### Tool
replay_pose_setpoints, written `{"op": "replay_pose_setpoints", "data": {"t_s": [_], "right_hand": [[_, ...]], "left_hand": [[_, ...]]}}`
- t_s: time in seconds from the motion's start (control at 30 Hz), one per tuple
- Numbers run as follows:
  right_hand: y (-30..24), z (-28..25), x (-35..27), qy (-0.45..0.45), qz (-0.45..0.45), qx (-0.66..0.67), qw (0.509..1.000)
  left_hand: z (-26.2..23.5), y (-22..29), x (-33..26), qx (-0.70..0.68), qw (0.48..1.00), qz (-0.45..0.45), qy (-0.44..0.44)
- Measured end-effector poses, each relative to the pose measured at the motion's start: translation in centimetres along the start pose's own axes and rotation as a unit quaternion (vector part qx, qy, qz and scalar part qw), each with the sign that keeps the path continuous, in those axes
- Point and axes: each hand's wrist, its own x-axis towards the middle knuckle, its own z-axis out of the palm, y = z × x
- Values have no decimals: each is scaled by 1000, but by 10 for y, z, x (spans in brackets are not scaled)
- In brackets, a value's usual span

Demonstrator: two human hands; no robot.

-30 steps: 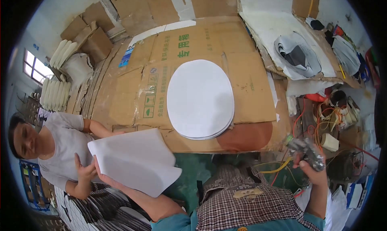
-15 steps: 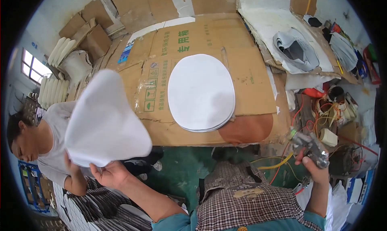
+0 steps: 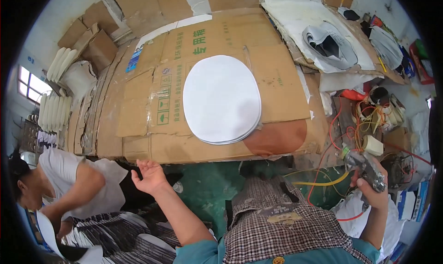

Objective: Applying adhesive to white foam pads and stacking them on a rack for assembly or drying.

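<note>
Two bare hands are seen in the head view, one on either side of the wearer's checked apron (image 3: 288, 225). The left hand (image 3: 151, 177) is released and holds nothing: palm upturned, fingers loosely spread, just off the near edge of the cardboard-covered table (image 3: 134, 118); whether the fingertips touch that edge cannot be told. The right hand (image 3: 375, 195) grasps a metal spray gun (image 3: 362, 165) beyond the near right corner, its fingers wrapped around the grip. Held out to the side, the tool presumably stays clear of the table and leaves slack for the red hose (image 3: 334, 125) and yellow hose (image 3: 323, 183) nearby; which of these feeds it cannot be made out.

The stack of white rounded sheets (image 3: 222, 98) lies flat by the near edge, right of its midpoint, a position that probably suits the reach of both arms. Slightly offset rims at its lower side show more than one layer. A reddish-brown patch (image 3: 277, 139) occupies the near right corner, beside the stack. The cardboard likely serves to protect the surface beneath.

Off the near left corner, a co-worker (image 3: 80, 181) bends over a curled sheet, white and dark (image 3: 46, 229); the co-worker's grip on it is too obscured to judge. Dark-and-white layered pieces (image 3: 115, 229) lie alongside.
</note>
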Motion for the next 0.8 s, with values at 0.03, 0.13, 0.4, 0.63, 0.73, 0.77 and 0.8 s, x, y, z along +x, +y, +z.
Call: {"op": "replay_pose_setpoints", "data": {"t_s": [0.03,0.13,0.4,0.63,0.73,0.77,0.8], "right_hand": [[0,-3,-1,-13,10,-17,1000],[2,-5,-1,-91,-29,-60,994],[11,34,30,-124,-28,67,990],[16,10,45,6,-39,94,995],[16,-6,32,-1,2,45,999],[21,-11,28,0,3,43,999],[26,-17,24,-34,-7,41,999]], "left_hand": [[-5,-4,3,4,1000,2,12],[-25,-13,8,10,999,-25,27],[-57,-60,5,152,984,-58,65],[-88,-96,16,300,943,-115,91],[-91,-112,16,372,920,-99,76],[-88,-119,14,423,900,-78,64],[-87,-124,15,423,901,-79,63]]}}
